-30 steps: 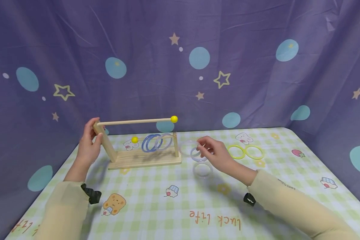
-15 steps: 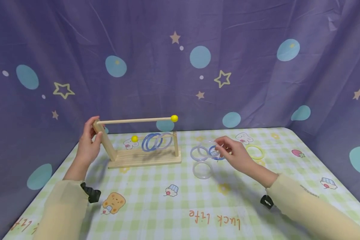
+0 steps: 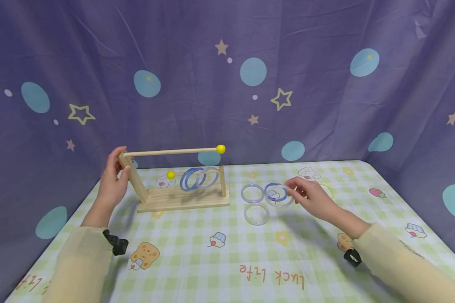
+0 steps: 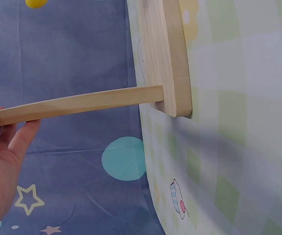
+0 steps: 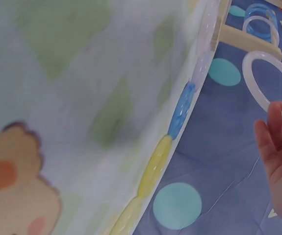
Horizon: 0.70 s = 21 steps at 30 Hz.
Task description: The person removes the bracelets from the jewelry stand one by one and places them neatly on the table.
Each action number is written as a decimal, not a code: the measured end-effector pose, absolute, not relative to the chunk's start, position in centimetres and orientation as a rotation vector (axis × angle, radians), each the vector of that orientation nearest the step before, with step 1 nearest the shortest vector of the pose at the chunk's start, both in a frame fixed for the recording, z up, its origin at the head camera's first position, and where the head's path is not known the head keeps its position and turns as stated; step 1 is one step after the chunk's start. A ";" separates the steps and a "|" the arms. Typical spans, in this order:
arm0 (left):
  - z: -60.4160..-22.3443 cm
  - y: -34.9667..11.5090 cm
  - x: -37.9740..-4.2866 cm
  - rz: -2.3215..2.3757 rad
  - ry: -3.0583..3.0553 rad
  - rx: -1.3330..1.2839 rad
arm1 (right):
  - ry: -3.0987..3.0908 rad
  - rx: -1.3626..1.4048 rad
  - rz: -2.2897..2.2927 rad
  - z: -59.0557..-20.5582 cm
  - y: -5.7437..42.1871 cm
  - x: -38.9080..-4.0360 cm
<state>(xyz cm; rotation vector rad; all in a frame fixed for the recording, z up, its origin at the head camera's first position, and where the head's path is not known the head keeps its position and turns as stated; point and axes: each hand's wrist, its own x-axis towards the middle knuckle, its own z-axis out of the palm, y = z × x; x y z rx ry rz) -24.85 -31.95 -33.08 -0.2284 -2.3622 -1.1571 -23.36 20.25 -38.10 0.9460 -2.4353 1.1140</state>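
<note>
My left hand (image 3: 113, 179) grips the top of the left upright of a wooden ring stand (image 3: 182, 203); the left wrist view shows fingers on both sides of this post (image 4: 82, 103). On the stand's lower peg hang two blue rings and a pale lilac ring (image 3: 216, 179). The upper peg (image 3: 170, 152), tipped with a yellow ball (image 3: 220, 149), carries no ring. My right hand (image 3: 314, 200) pinches a translucent white ring (image 5: 247, 73) between thumb and fingertips, raised above the table. In the head view this ring overlaps a blue ring (image 3: 266, 194) lying on the table.
A pale lilac ring (image 3: 242, 194) and a clear ring (image 3: 256, 224) lie right of the stand. Two yellow rings lie farther right; one yellow ring (image 3: 332, 190) shows partly behind my right hand. A checked cloth (image 3: 189, 244) covers the table, with a purple curtain (image 3: 174, 84) behind.
My right hand has moved rightward with the translucent white ring, from beside the stand to over the blue ring, and now covers most of the yellow rings. My left hand stays on the post.
</note>
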 end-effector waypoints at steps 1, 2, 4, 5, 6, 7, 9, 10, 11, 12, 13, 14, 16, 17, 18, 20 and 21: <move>-33.1 -31.9 -24.9 -1.159 -2.360 -0.231 | -2.459 0.949 1.104 -38.2 20.4 -23.4; -33.1 -31.9 -24.9 -1.158 -2.358 -0.231 | -2.484 0.954 1.089 -38.3 20.6 -23.4; -33.1 -31.9 -24.9 -1.158 -2.357 -0.233 | -2.524 0.972 1.060 -38.5 20.9 -23.4; -33.1 -31.9 -24.9 -1.157 -2.357 -0.232 | -2.539 0.980 1.050 -38.6 21.0 -23.4; -33.1 -31.9 -24.9 -1.157 -2.357 -0.230 | -2.552 0.988 1.044 -38.7 21.1 -23.4; -33.1 -31.9 -24.9 -1.155 -2.359 -0.230 | -2.561 0.994 1.037 -38.7 21.2 -23.4; -33.1 -31.9 -25.0 -1.154 -2.359 -0.233 | -2.579 0.996 1.028 -38.9 21.4 -23.5; -33.1 -31.9 -25.0 -1.151 -2.360 -0.233 | -2.589 0.992 1.023 -39.0 21.5 -23.5; -33.1 -31.9 -25.0 -1.152 -2.361 -0.233 | -2.598 0.986 1.022 -39.0 21.6 -23.6; -33.1 -31.9 -25.0 -1.152 -2.362 -0.234 | -2.607 0.981 1.018 -39.1 21.6 -23.6; -33.0 -32.0 -25.0 -1.156 -2.362 -0.236 | -2.615 0.976 1.014 -39.2 21.7 -23.7; -33.0 -32.0 -25.0 -1.157 -2.363 -0.236 | -2.623 0.972 1.011 -39.2 21.8 -23.7; -33.0 -32.0 -25.0 -1.161 -2.367 -0.233 | -2.638 0.972 1.016 -39.4 21.8 -23.8; -33.0 -32.0 -25.0 -1.167 -2.367 -0.233 | -2.646 0.976 1.023 -39.5 21.9 -23.8; -33.0 -32.0 -25.0 -1.169 -2.368 -0.229 | -2.656 0.983 1.030 -39.5 21.9 -23.8; -33.0 -32.0 -24.9 -1.171 -2.369 -0.222 | -2.678 0.990 1.040 -39.7 21.9 -23.9; -33.0 -32.0 -24.9 -1.171 -2.368 -0.221 | -2.688 0.991 1.042 -39.7 21.9 -24.0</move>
